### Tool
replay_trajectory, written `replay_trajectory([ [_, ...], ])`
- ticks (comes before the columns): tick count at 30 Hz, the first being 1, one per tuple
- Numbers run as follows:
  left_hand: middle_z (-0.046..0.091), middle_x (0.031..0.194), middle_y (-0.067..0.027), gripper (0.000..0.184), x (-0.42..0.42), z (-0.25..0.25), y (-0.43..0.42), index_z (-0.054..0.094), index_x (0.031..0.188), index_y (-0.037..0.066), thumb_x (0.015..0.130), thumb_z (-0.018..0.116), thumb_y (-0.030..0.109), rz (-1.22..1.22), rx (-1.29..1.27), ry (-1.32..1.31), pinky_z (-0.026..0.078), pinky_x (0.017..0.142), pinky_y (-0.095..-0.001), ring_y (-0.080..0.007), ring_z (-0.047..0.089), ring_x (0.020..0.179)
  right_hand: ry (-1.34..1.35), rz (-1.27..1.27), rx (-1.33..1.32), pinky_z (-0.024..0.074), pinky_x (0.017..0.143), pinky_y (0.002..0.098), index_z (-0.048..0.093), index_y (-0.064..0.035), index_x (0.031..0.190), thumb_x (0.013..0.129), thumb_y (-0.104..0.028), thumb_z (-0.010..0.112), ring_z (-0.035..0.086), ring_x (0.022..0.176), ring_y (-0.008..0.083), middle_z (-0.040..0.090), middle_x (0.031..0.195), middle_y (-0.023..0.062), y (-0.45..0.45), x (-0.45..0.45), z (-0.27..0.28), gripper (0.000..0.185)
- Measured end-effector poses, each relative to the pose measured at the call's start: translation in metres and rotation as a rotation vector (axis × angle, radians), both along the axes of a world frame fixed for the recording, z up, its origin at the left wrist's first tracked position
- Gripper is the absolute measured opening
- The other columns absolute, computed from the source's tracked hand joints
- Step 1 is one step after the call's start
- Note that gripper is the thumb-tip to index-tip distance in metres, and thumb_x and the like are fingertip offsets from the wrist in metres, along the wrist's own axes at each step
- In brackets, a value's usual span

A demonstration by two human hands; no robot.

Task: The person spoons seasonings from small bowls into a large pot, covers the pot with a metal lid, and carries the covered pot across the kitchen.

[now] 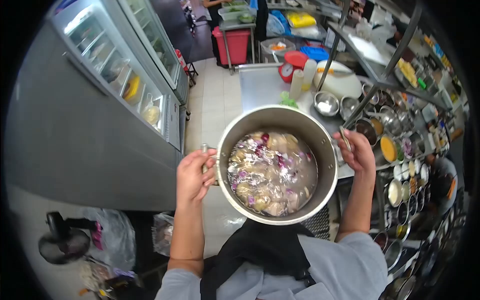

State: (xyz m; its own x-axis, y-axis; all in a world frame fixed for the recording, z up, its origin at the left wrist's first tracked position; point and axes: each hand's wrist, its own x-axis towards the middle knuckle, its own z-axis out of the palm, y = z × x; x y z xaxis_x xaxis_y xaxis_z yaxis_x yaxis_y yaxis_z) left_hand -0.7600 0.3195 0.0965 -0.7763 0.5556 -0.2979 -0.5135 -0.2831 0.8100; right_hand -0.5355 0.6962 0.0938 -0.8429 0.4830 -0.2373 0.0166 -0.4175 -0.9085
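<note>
A large metal stockpot is held up in front of my body, between my two hands. Inside it, pale chunks that look like meat and purple onion pieces sit in cloudy liquid. My left hand is wrapped round the pot's left handle. On the other side, my right hand grips the right handle. The pot's rim is close to level, and its underside is hidden from me.
Tall glass-door fridges line the left. A steel table ahead carries squeeze bottles, a red scale and metal bowls. Shelving posts rise at the right. A person stands near a red bin.
</note>
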Motion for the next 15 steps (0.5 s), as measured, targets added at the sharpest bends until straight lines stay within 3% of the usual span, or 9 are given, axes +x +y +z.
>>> replay_trajectory([
  [8,0.051,0.071,-0.0044,0.023,-0.113,-0.026,-0.042,0.06,0.105,-0.006,0.098,0.052,0.015,0.128,-0.162,0.063,0.03,0.034,-0.0207,-0.0073,0.036,0.042,-0.059,0.035,-0.046,0.0238,0.036,0.0194,0.067,0.0011,0.093,0.092,-0.026,0.067,0.036,0.042,0.0033,0.055,0.067,0.0,-0.033,-0.157,-0.06,0.027],
  [12,0.051,0.07,-0.0048,0.023,-0.137,-0.045,-0.039,0.06,0.104,-0.005,0.099,0.052,0.016,0.122,-0.18,0.062,0.03,0.034,-0.0212,-0.008,0.036,0.042,-0.136,-0.048,-0.037,0.0243,0.035,0.0212,0.066,0.0003,0.088,0.089,-0.03,0.071,0.037,0.041,0.0038,0.056,0.066,0.0001,-0.039,-0.18,-0.08,0.031],
  [15,0.051,0.07,-0.0049,0.023,-0.155,-0.061,-0.036,0.06,0.104,-0.005,0.099,0.052,0.016,0.078,-0.156,0.045,0.03,0.034,-0.0217,-0.0082,0.036,0.041,-0.196,-0.15,0.071,0.0245,0.035,0.0198,0.067,0.0036,0.093,0.09,-0.03,0.069,0.037,0.041,0.003,0.058,0.067,0.0015,-0.042,-0.187,-0.088,0.034],
])
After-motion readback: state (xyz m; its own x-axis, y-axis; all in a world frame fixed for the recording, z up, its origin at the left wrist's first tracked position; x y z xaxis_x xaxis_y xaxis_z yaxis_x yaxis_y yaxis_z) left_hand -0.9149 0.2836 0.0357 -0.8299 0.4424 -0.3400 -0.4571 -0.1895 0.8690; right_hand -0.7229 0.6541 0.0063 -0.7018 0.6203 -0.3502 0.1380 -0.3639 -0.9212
